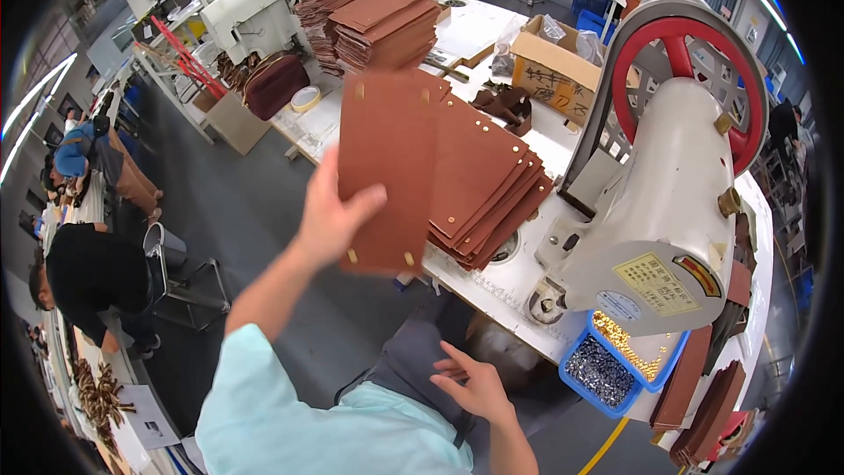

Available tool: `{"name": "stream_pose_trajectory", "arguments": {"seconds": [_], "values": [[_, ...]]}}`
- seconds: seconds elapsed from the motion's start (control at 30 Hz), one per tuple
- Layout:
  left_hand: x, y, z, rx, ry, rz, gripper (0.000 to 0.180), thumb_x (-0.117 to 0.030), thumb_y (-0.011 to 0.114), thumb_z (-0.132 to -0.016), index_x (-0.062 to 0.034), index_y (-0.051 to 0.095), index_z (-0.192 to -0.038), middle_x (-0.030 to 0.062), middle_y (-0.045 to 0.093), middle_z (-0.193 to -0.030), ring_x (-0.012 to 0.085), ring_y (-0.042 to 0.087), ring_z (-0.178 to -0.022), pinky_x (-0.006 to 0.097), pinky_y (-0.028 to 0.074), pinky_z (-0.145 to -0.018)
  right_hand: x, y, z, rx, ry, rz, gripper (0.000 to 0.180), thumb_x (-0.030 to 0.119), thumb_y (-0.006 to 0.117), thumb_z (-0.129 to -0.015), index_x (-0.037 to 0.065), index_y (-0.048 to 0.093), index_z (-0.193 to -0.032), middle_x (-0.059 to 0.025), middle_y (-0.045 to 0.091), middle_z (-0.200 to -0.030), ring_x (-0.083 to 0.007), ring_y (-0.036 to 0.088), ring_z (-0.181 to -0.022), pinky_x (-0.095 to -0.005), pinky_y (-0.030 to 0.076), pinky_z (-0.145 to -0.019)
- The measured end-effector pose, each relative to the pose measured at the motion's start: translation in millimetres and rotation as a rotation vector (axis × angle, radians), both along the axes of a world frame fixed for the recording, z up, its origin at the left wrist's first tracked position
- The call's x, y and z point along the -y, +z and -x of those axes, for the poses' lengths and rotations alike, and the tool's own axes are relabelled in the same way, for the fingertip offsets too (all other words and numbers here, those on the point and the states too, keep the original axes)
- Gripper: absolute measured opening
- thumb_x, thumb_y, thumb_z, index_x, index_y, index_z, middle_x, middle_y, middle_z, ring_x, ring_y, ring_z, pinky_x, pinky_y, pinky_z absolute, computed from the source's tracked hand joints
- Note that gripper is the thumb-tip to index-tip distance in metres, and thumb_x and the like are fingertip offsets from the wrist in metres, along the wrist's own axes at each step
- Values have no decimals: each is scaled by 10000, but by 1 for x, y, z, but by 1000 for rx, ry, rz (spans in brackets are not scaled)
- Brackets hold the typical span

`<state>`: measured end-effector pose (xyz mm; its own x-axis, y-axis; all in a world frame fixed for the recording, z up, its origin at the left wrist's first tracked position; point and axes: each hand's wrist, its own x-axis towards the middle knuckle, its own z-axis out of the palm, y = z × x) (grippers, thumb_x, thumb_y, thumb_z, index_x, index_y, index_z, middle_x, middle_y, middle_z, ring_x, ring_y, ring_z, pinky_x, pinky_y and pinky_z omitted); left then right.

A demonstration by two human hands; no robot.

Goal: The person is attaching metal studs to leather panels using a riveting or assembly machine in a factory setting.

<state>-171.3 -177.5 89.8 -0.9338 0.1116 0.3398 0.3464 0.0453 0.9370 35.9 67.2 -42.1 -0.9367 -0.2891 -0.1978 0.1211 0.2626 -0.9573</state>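
My left hand (338,211) grips a flat brown leather panel (391,171) by its left edge, thumb across its face. The panel is upright and slightly blurred, with small gold-coloured metal pieces at its corners. Behind it a fanned stack of similar leather panels (492,176) with gold rivets lies on the white table (466,286). My right hand (475,383) hovers over my lap, fingers apart and holding nothing. To its right, a blue tray (602,374) holds dark and gold small metal fasteners beside the press machine (659,211).
A tall pile of brown panels (382,22) stands at the table's back, near a cardboard box (554,66), a tape roll (306,98) and a maroon pouch (275,85). The machine's red wheel (629,79) rises at right. A person in black (97,273) bends at the left.
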Motion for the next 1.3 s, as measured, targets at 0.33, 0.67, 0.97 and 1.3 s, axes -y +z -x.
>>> {"name": "stream_pose_trajectory", "arguments": {"seconds": [0.33,0.67,0.97,1.3], "values": [[9,56,189,215,-391,1,478,-51,718,-880,4,538,-1319,101,665,-1183,162,678,-994,309,576,-875,-46,-62,-76,360,-550,305,371,-1,671,-906,-71,604,-1265,-141,741,-979,-145,695,-838,-257,558,-778],[-43,33,180,381,-556,-232,393,-133,709,-917,-8,579,-1266,90,682,-1132,144,686,-958,298,586,-828,-47,-83,-112,421,-669,298,350,36,657,-928,-55,613,-1263,-140,744,-969,-145,697,-806,-246,554,-729],[-15,6,176,488,-507,-237,377,-154,695,-930,-5,586,-1259,89,685,-1130,146,685,-959,307,580,-839,-40,-92,-110,438,-632,288,337,23,638,-924,-58,616,-1250,-124,750,-964,-140,698,-800,-247,553,-743],[-43,4,176,519,-563,-255,392,-175,704,-927,-1,592,-1260,104,685,-1132,149,686,-954,308,582,-828,-23,-93,-99,430,-549,229,329,25,624,-930,-49,617,-1251,-120,749,-977,-140,700,-825,-254,554,-769]]}}
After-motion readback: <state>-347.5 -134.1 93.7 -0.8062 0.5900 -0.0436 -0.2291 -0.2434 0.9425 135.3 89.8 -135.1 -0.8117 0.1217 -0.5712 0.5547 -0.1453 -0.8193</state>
